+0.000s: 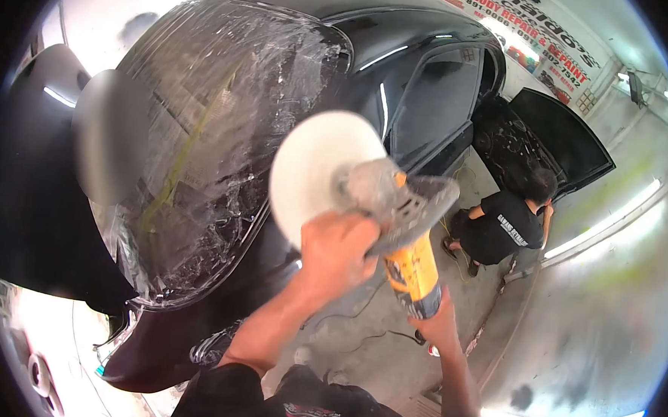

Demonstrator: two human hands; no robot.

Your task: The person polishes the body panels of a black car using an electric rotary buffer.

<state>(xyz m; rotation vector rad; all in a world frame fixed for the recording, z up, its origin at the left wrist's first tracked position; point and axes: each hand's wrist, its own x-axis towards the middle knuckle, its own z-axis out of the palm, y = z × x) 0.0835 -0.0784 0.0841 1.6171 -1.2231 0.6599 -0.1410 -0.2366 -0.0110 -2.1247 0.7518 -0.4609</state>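
Observation:
I hold a yellow and black car polisher (414,267) with both hands. My left hand (338,254) is closed around its front, by the D-shaped handle near the grey head. My right hand (435,319) wraps the dark rear end of the yellow body. The round white polishing pad (306,169) faces the black car (271,250) and looks slightly blurred. Whether the pad touches the paint, I cannot tell. Clear plastic film (203,118) covers the car's large window, with its edges wrinkled and taped down.
A person in a black shirt (503,229) crouches on the right at an open car door (560,141). Dark cords (355,315) run across the concrete floor (350,341). A raised black panel (40,185) stands at the left. A printed banner (535,38) hangs behind.

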